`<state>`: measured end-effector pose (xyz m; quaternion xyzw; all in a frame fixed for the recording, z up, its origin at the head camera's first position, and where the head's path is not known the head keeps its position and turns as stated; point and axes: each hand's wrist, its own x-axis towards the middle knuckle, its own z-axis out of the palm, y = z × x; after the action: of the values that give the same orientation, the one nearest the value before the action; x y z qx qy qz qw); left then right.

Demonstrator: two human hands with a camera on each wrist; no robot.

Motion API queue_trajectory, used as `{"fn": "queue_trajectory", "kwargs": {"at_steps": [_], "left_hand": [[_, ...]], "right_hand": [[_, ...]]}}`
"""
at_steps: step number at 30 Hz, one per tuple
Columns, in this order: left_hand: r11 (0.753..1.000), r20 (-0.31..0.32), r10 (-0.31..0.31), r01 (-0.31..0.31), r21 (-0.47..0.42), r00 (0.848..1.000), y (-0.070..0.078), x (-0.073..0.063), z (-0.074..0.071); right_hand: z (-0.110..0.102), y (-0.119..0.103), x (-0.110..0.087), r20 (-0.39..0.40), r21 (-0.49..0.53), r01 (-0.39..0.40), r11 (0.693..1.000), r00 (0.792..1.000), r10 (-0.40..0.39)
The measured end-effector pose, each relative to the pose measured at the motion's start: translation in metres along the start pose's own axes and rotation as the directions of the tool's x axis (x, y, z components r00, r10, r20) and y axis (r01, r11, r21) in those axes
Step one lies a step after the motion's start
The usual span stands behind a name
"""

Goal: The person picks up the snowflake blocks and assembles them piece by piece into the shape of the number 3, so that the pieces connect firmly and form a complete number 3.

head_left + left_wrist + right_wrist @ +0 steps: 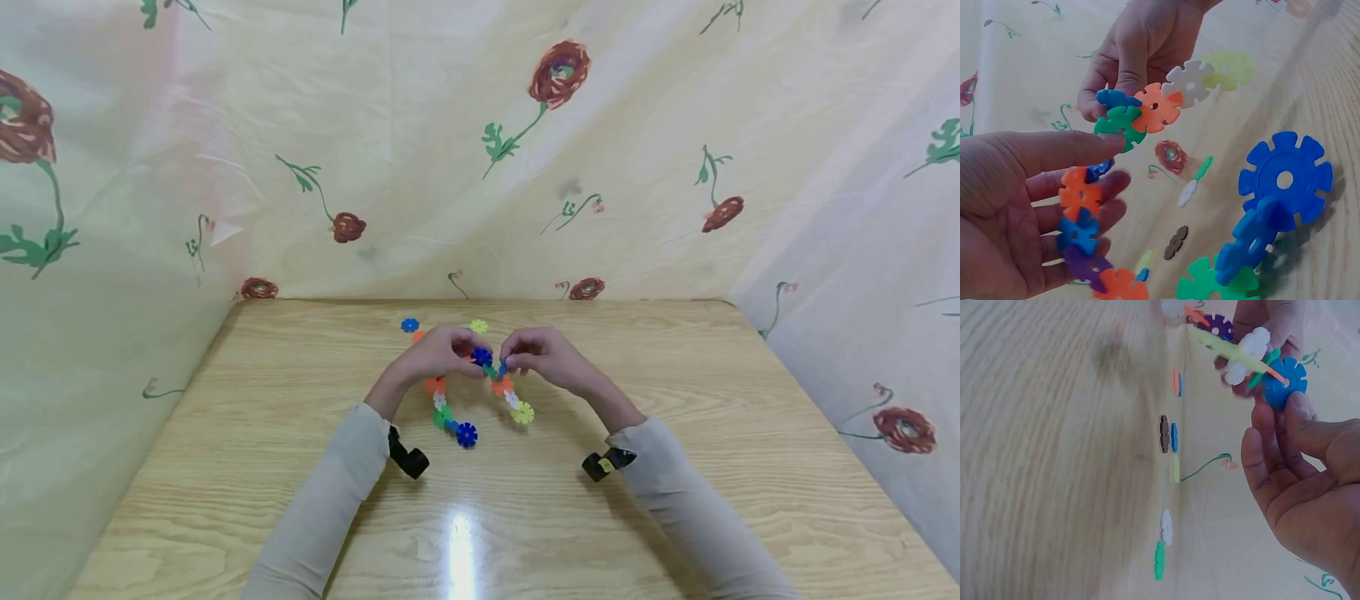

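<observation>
Flower-shaped plastic discs with notched edges are joined into a colourful chain between the two hands. My left hand (438, 354) pinches a green disc (1121, 128) of the chain, its thumb across the face. Orange, blue and purple discs run down past its fingers. A blue disc (1282, 384) is pinched by my right hand (551, 358), next to the green one. From that joint an orange disc (1159, 109), a white disc (1186, 81) and a yellow disc (1232, 70) stick out. The chain's other end hangs toward me with a dark blue disc (467, 435).
Beyond the hands, a loose blue disc (409, 325) and a yellow disc (478, 326) lie on the wooden table (262, 467). The right wrist view also has a brown disc (1164, 434), a white disc (1167, 527) and a green disc (1159, 560). Flowered cloth (420, 167) surrounds the table's back and sides.
</observation>
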<state>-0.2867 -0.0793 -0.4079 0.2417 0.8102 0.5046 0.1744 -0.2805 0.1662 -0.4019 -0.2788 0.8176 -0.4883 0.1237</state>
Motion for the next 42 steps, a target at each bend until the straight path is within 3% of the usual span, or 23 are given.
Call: {"fn": "queue_trajectory", "kwargs": {"at_steps": [5,8,11,17,23,26,32,37,42], "left_hand": [[1.0,-0.114,0.014,-0.015,-0.01,0.993,0.008,-0.007,-0.008],[1.0,-0.223,-0.008,0.001,-0.031,0.975,0.014,-0.012,-0.008],[0.996,-0.277,-0.064,0.044,-0.078,0.959,0.016,-0.017,0.001],[0.974,-0.223,-0.178,0.139,-0.18,0.958,0.01,-0.021,0.027],[0.947,-0.166,-0.194,0.14,-0.29,0.967,0.004,-0.017,0.045],[0.913,-0.154,-0.232,0.16,-0.376,0.96,0.002,-0.015,0.05],[0.863,-0.235,-0.276,0.133,-0.487,0.932,0.001,-0.013,0.056],[0.857,-0.33,-0.3,0.102,-0.505,0.895,0.002,-0.013,0.059],[0.875,-0.367,-0.29,0.09,-0.476,0.884,0.002,-0.013,0.06]], "right_hand": [[0.002,0.003,-0.001,-0.036,0.051,-0.012,0.999,0.999,0.013],[0.003,0.006,-0.001,-0.054,0.075,-0.008,0.997,0.998,0.012],[0.003,0.008,-0.002,-0.073,0.085,-0.001,0.996,0.997,0.007],[0.003,0.008,-0.003,-0.117,0.099,0.037,0.994,0.993,-0.025],[0.007,0.012,-0.001,-0.143,0.103,0.044,0.994,0.989,-0.029],[0.009,0.012,0.0,-0.144,0.116,0.025,0.993,0.99,-0.008],[0.01,0.014,-0.001,-0.125,0.111,0.013,0.994,0.992,0.001],[0.007,0.016,0.0,-0.111,0.095,-0.013,0.995,0.994,0.024],[0.006,0.017,0.0,-0.093,0.077,-0.042,0.996,0.994,0.05]]}}
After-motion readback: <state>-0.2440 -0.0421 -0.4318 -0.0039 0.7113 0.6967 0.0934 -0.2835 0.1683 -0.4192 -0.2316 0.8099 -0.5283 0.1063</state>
